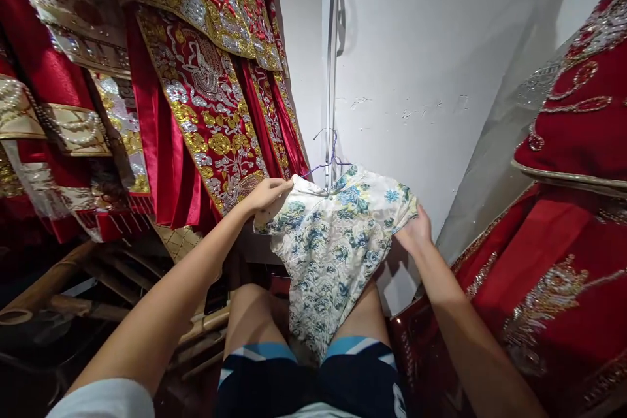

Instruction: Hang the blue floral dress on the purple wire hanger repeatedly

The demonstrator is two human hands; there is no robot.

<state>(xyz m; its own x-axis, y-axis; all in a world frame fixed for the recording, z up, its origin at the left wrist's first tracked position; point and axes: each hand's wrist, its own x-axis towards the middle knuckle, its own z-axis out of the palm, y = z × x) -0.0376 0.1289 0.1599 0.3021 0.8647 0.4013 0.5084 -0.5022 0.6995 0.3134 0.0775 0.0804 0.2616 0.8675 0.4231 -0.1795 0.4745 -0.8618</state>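
A white floral garment point(333, 255) with blue and green flowers hangs in front of my thighs. The purple wire hanger point(334, 158) shows at its neckline, its hook standing up in front of a metal pole. With thumb and fingers, my left hand point(270, 194) pinches the garment at the shoulder near the collar. My right hand point(415, 230) is at the opposite sleeve, with the fingers partly behind the cloth and closed on its edge.
Red costumes embroidered in gold and silver point(210, 98) hang at the left, above bamboo poles point(73, 307). The metal pole point(332, 46) stands upright against the white wall point(416, 46). Another beaded red costume point(578, 222) is close on the right.
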